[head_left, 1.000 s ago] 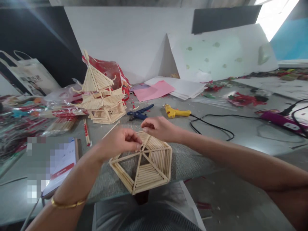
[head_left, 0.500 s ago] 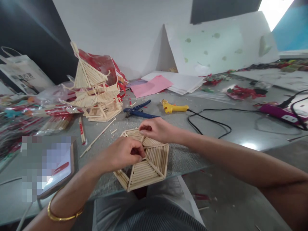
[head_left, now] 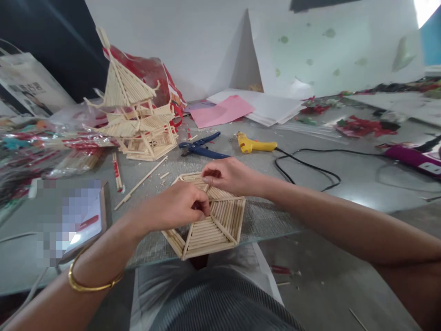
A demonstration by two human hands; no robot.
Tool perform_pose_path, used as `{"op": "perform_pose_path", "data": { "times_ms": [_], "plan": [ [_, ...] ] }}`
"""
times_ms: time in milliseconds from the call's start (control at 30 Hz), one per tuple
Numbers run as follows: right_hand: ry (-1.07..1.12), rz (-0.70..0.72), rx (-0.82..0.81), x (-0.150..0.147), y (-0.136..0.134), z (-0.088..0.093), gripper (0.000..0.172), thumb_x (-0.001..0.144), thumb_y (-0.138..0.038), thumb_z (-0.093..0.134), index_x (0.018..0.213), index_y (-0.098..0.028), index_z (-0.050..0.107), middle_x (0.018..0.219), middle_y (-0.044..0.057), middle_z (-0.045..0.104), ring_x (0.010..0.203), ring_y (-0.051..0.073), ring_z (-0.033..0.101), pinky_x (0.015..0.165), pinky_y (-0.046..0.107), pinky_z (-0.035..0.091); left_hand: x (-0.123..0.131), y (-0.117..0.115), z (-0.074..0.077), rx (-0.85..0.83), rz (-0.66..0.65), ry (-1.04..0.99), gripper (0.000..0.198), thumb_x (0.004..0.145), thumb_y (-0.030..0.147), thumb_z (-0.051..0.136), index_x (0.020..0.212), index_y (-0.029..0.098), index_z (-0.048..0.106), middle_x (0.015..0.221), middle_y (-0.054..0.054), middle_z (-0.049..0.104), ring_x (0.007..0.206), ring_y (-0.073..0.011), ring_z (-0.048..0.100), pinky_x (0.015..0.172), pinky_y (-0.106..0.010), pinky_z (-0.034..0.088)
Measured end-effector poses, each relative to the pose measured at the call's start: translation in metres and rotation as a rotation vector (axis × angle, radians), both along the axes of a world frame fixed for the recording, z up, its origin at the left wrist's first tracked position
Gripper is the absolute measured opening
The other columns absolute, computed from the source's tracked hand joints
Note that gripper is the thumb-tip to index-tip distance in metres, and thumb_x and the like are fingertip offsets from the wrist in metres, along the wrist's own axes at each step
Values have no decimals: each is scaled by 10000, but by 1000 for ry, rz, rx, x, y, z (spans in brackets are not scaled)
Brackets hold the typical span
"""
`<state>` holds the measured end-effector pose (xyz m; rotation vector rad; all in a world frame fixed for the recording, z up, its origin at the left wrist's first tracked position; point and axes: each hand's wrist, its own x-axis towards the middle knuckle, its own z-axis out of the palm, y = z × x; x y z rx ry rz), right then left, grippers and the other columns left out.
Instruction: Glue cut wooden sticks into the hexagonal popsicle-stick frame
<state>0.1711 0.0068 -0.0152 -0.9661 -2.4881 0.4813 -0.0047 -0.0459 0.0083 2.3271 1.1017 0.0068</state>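
Observation:
A many-sided panel of pale wooden sticks [head_left: 210,239] lies near the table's front edge, with rows of sticks filling several of its wedge-shaped sections. My left hand [head_left: 175,207] is over its left half, thumb and fingers pinched together close to the panel's centre. My right hand [head_left: 232,177] reaches across its far side, fingertips closed at the upper part. Whatever is between the fingertips of either hand is too small or hidden to make out. The section under my left hand shows a dark gap.
A stick pagoda model [head_left: 132,110] stands at the back left. Beyond the panel lie blue-handled cutters [head_left: 203,148] and a yellow glue gun [head_left: 255,145] with a black cord. A loose stick [head_left: 141,183], a tablet-like device [head_left: 82,220] and pink paper [head_left: 222,111] are on the table [head_left: 265,225].
The camera view has shifted, so the table and its things appear slightly higher. Both hands keep nearly the same pinched positions over the panel.

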Motion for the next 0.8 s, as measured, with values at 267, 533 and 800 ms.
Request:
{"op": "perform_pose_path", "data": {
  "times_ms": [267, 533, 800],
  "plan": [
    [-32, 24, 19, -1, -1, 0, 157, 781, -180, 517, 839, -120, 649, 759, 21, 636, 654, 91, 511, 613, 204, 331, 8, -12, 3, 202, 32, 76, 199, 674, 123, 451, 672, 189, 639, 618, 20, 619, 526, -85, 481, 542, -241, 284],
    [-42, 38, 27, -1, -2, 2, 163, 785, -186, 508, 835, -111, 643, 781, 36, 638, 678, 98, 517, 631, 210, 334, 5, -15, -2, 258, 18, 95, 194, 710, 147, 445, 698, 184, 635, 664, -2, 640, 564, -100, 503, 553, -254, 286],
    [-77, 9, 23, -3, -1, 2, 164, 792, -186, 512, 845, -127, 655, 783, 23, 647, 685, 100, 534, 625, 204, 346, 7, -3, 4, 106, -16, 78, 236, 653, 121, 472, 714, 201, 686, 629, 17, 643, 550, -98, 504, 557, -249, 306]
  ]
}}
